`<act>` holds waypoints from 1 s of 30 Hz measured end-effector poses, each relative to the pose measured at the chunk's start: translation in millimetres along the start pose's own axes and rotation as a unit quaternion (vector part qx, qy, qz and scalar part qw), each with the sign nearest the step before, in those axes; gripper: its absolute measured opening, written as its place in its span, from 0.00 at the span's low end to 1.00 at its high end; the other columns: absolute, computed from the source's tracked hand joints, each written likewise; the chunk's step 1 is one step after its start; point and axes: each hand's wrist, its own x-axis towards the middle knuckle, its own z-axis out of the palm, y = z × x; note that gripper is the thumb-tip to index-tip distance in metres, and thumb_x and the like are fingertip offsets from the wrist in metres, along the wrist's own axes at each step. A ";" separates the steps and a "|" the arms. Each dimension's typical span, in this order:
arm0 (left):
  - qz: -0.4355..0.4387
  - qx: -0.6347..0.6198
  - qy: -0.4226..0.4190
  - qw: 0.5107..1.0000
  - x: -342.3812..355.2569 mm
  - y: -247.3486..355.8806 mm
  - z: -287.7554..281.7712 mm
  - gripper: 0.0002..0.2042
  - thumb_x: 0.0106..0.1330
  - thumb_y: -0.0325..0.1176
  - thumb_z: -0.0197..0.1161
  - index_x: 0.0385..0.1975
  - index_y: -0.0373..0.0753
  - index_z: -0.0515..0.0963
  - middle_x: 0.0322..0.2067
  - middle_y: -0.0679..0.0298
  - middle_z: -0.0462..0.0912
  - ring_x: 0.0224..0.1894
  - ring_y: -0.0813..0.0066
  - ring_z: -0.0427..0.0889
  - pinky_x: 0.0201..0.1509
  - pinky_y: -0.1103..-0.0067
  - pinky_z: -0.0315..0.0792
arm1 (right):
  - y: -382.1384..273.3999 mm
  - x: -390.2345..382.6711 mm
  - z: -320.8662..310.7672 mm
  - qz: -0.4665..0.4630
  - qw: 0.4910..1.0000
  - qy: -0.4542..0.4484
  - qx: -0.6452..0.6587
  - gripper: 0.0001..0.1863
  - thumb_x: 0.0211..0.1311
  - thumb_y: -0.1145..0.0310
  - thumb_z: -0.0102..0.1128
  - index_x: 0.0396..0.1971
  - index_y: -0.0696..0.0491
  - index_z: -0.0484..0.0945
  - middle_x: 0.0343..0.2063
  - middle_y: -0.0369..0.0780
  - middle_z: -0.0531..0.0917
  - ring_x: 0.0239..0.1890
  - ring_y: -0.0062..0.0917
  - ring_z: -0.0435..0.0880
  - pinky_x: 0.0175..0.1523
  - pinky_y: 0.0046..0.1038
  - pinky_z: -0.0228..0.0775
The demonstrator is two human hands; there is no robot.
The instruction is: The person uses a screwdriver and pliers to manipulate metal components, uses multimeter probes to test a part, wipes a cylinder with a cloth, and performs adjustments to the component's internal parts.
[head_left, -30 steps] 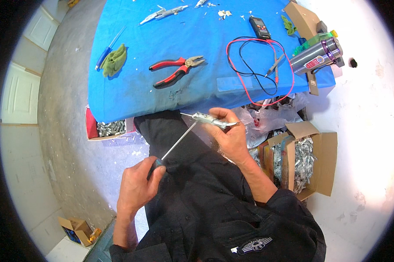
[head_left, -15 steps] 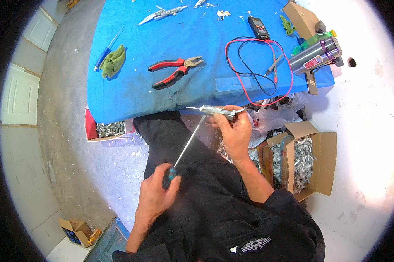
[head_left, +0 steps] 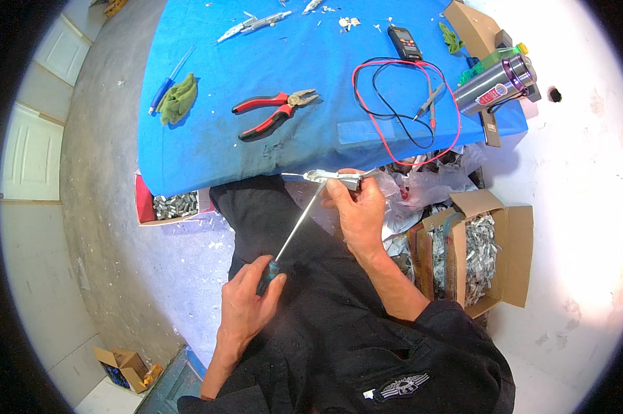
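Note:
My left hand (head_left: 249, 303) grips the dark teal handle of a screwdriver (head_left: 297, 228), its long shaft angled up to the right. The shaft's upper end meets the underside of a small silver-grey metal piece (head_left: 332, 178) with a thin rod poking out leftward. My right hand (head_left: 358, 217) holds that piece just below the front edge of the blue-covered table (head_left: 256, 159), with the thumb on it. Red-and-black pliers (head_left: 270, 110) lie open on the cloth above my hands.
A blue-handled tool (head_left: 163, 90), green cloth (head_left: 179, 99), meter (head_left: 406, 43) with red and black leads, steel thermos (head_left: 484, 91) and metal pieces (head_left: 249, 24) lie on the table. Below are a box of metal bits (head_left: 173, 205) and a carton of shredded scraps (head_left: 515, 255).
My left hand has moved right with the screwdriver, mostly in the first half second. My right hand and metal piece first rose rightward, then shifted slightly down and left.

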 end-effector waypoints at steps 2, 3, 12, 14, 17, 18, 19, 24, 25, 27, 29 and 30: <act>-0.009 -0.005 -0.006 1.000 1.1 3.1 -0.7 0.17 0.64 0.29 0.73 0.52 0.34 0.81 0.37 0.48 0.87 0.38 0.51 0.89 0.42 0.68 0.80 | -1.2 -1.0 3.1 0.005 1.000 0.002 0.011 0.14 0.72 0.71 0.67 0.50 0.62 0.76 0.39 0.43 0.87 0.39 0.24 0.89 0.40 0.26 0.84; -0.003 -0.004 0.003 1.000 1.7 3.3 0.3 0.17 0.64 0.29 0.73 0.52 0.33 0.81 0.38 0.48 0.87 0.38 0.51 0.89 0.42 0.68 0.80 | -2.2 -1.2 4.6 0.007 1.000 0.004 0.017 0.14 0.72 0.71 0.67 0.50 0.62 0.76 0.39 0.42 0.87 0.39 0.24 0.89 0.41 0.26 0.84; 0.008 -0.015 0.024 1.000 4.2 2.6 2.0 0.19 0.63 0.27 0.72 0.53 0.32 0.80 0.40 0.47 0.87 0.40 0.53 0.90 0.45 0.68 0.81 | 2.3 -2.0 3.8 -0.013 0.999 -0.038 -0.006 0.14 0.76 0.66 0.64 0.51 0.60 0.78 0.39 0.41 0.87 0.37 0.22 0.88 0.41 0.24 0.83; -0.012 -0.032 0.012 0.999 3.3 4.3 0.7 0.20 0.62 0.27 0.72 0.54 0.32 0.79 0.41 0.47 0.87 0.41 0.53 0.90 0.45 0.68 0.81 | 0.5 -2.6 3.1 -0.021 0.998 -0.047 -0.035 0.14 0.77 0.65 0.63 0.51 0.60 0.78 0.37 0.40 0.88 0.36 0.21 0.88 0.42 0.24 0.82; 0.035 0.004 0.033 0.999 2.1 -6.3 1.0 0.20 0.63 0.28 0.73 0.55 0.34 0.79 0.39 0.49 0.86 0.38 0.47 0.88 0.41 0.64 0.82 | -3.1 -3.4 2.8 -0.039 0.996 -0.052 -0.058 0.14 0.77 0.65 0.63 0.51 0.60 0.79 0.35 0.40 0.88 0.36 0.21 0.88 0.42 0.24 0.80; 0.036 0.016 0.027 0.999 3.2 -4.8 -1.6 0.20 0.63 0.28 0.73 0.55 0.35 0.79 0.39 0.49 0.85 0.38 0.47 0.88 0.41 0.64 0.82 | -3.4 -3.9 1.7 -0.046 0.996 -0.051 -0.063 0.13 0.77 0.65 0.62 0.50 0.60 0.79 0.34 0.40 0.88 0.36 0.20 0.88 0.42 0.24 0.80; 0.036 0.027 0.022 0.999 5.0 -1.0 -6.1 0.20 0.63 0.28 0.73 0.55 0.35 0.79 0.40 0.50 0.85 0.38 0.47 0.87 0.41 0.64 0.81 | -3.0 -4.1 0.6 -0.052 0.995 -0.048 -0.067 0.13 0.77 0.66 0.62 0.50 0.60 0.79 0.35 0.40 0.88 0.36 0.20 0.87 0.42 0.24 0.80; 0.060 0.112 0.056 0.990 2.7 -2.4 -7.8 0.21 0.63 0.29 0.73 0.56 0.37 0.79 0.40 0.53 0.83 0.37 0.50 0.87 0.38 0.65 0.80 | -6.1 -6.9 0.9 -0.089 0.987 -0.031 -0.131 0.13 0.76 0.68 0.63 0.52 0.61 0.80 0.34 0.39 0.89 0.35 0.19 0.87 0.43 0.22 0.78; 0.070 0.131 0.064 0.987 2.7 -0.9 -9.6 0.21 0.63 0.29 0.73 0.57 0.37 0.79 0.40 0.53 0.83 0.37 0.51 0.86 0.38 0.65 0.80 | -4.7 -6.1 -1.9 -0.100 0.983 -0.033 -0.152 0.14 0.74 0.70 0.64 0.53 0.61 0.81 0.35 0.39 0.89 0.35 0.19 0.86 0.43 0.22 0.78; 0.079 0.160 0.068 0.982 3.2 2.2 -15.3 0.21 0.64 0.28 0.72 0.57 0.36 0.80 0.39 0.53 0.82 0.37 0.51 0.85 0.38 0.64 0.79 | -3.9 -3.4 -7.0 -0.121 0.973 -0.037 -0.194 0.15 0.72 0.72 0.66 0.54 0.61 0.81 0.37 0.40 0.89 0.36 0.19 0.86 0.43 0.22 0.77; 0.076 0.178 0.058 0.979 5.3 4.8 -25.5 0.20 0.65 0.26 0.70 0.58 0.35 0.80 0.38 0.52 0.82 0.36 0.50 0.84 0.38 0.63 0.78 | -16.1 -4.8 -9.1 -0.165 0.955 -0.060 -0.238 0.15 0.68 0.74 0.69 0.52 0.61 0.82 0.39 0.43 0.87 0.37 0.25 0.86 0.45 0.26 0.78; 0.080 0.194 0.043 0.977 6.3 4.2 -32.3 0.21 0.63 0.30 0.72 0.57 0.36 0.80 0.36 0.55 0.81 0.35 0.54 0.83 0.35 0.63 0.77 | -22.8 -4.8 -10.2 -0.188 0.945 -0.071 -0.259 0.15 0.66 0.75 0.70 0.51 0.61 0.83 0.40 0.44 0.86 0.38 0.28 0.87 0.46 0.29 0.78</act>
